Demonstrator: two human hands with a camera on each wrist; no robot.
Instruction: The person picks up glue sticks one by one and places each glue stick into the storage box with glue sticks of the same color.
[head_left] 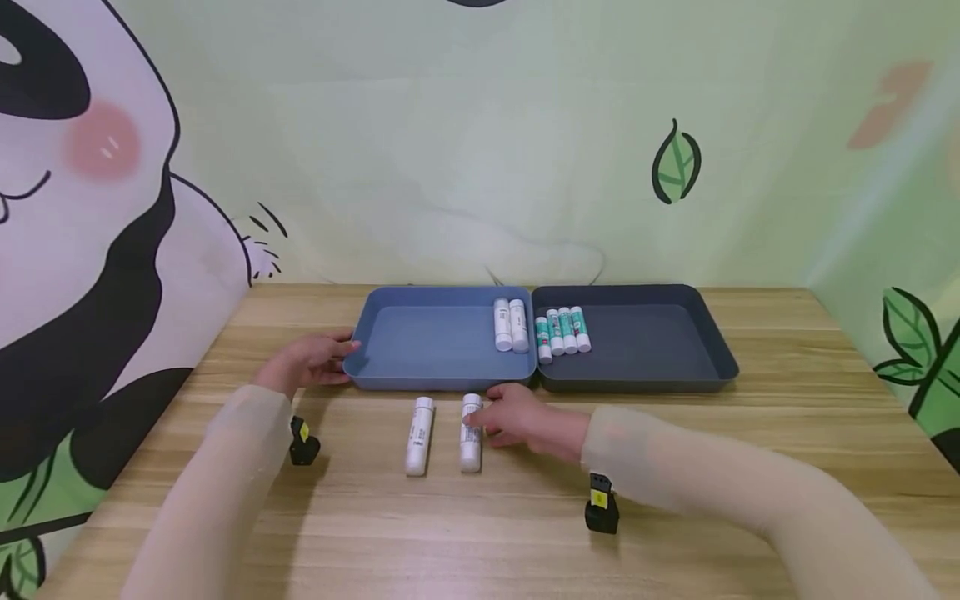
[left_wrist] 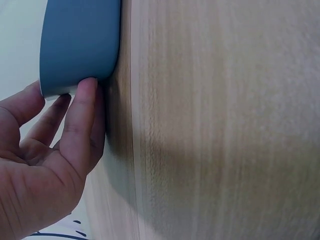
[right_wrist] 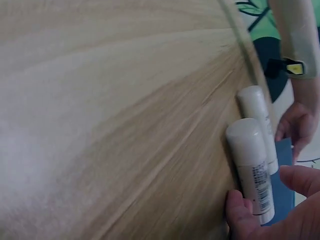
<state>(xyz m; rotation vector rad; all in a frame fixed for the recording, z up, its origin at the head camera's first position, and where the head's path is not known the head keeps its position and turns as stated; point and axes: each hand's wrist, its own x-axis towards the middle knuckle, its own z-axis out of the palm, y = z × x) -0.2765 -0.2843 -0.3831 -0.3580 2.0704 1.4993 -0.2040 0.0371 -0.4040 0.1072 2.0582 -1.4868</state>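
Note:
Two white glue sticks lie side by side on the wooden table, the left one (head_left: 420, 436) tilted slightly and the right one (head_left: 470, 450) printed with a barcode. My right hand (head_left: 519, 417) is at the right stick, its fingers spread to either side of the tube. A gap shows between the upper finger (right_wrist: 300, 179) and the barcoded glue stick (right_wrist: 256, 175) in the right wrist view. With my left hand (head_left: 311, 360) I hold the left end of the blue tray (head_left: 420, 379), thumb at the rim and fingertips against the outer wall (left_wrist: 80, 45).
Two more white glue sticks (head_left: 511, 325) lie at the right end of the blue tray. Abutting it, a dark grey tray (head_left: 645, 386) contains several smaller green-and-white glue sticks (head_left: 562, 331) at its left end. A panda-printed backdrop (head_left: 450, 167) rises behind the table.

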